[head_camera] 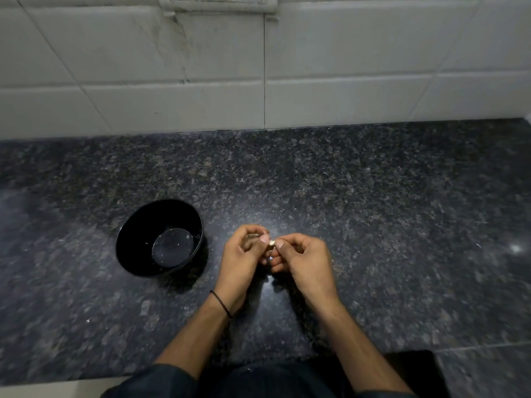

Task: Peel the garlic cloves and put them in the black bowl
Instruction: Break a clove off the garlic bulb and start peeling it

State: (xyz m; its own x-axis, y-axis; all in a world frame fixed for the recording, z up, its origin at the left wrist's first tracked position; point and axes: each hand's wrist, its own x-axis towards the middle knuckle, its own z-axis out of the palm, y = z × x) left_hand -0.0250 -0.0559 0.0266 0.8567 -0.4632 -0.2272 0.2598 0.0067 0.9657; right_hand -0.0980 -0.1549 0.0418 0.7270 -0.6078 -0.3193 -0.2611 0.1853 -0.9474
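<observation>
Here both thumbs pinch one garlic clove (271, 243).
Slick skin could squirt it from left hand (244, 251) and right hand (301, 258), missing the bowl (126, 239).

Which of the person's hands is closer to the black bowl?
Left. The left hand is just beside the black bowl, not touching it; the right hand lies beyond the left, farther off. Both pinch a garlic clove.

A glossy black bowl (159, 238) sits on a dark grey speckled granite desk (373, 211) below off-white wall tiles (129, 67); a pale garlic clove (271, 243), a black wrist cord (220, 303)
</observation>
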